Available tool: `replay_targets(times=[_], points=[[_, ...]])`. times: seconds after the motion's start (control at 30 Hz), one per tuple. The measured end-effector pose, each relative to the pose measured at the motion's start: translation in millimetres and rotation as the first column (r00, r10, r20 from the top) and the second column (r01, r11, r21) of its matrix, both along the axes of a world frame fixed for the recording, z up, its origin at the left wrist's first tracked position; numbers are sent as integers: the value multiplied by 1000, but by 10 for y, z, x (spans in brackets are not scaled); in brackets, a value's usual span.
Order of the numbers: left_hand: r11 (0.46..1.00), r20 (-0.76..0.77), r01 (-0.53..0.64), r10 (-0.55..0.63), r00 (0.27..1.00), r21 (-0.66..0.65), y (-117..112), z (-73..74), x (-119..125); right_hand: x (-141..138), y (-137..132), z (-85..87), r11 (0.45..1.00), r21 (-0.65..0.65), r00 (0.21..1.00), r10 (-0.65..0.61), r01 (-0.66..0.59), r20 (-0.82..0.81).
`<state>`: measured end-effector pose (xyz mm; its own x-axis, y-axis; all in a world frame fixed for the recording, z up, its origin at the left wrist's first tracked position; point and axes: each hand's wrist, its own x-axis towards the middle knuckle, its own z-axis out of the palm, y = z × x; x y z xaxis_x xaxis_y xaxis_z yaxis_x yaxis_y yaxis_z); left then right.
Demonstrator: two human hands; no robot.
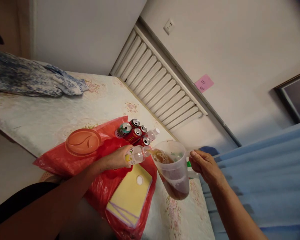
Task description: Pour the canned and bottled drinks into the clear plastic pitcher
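Observation:
My left hand [118,157] is closed around a clear plastic bottle [138,155] with a yellow-flower label. The bottle lies nearly level, its mouth at the rim of a translucent pitcher [173,173]. Amber liquid runs from the mouth into the pitcher, where bubbly brown liquid collects. My right hand [207,166] grips the pitcher's handle and holds it tilted. Below, a folded yellow cloth [131,195] with a white bottle cap [139,180] on it rests on red plastic sheeting [93,186].
Several opened drink cans [135,132] and another clear bottle [153,133] stand behind the pouring bottle. An orange lid [83,141] lies to the left. The floral tablecloth [110,100] reaches a white radiator [160,80]. Blue curtain [260,173] hangs at right; patterned fabric [35,78] lies far left.

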<state>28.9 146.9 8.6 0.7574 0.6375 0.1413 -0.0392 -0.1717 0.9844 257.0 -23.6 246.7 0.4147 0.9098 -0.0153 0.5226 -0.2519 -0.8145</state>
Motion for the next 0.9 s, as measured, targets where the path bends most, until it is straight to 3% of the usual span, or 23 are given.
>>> replay_targets(times=[0.9], points=[[1000, -2, 5, -5, 1000, 26, 8, -4, -14, -23, 15, 48, 998, -64, 999, 8, -6, 36]])
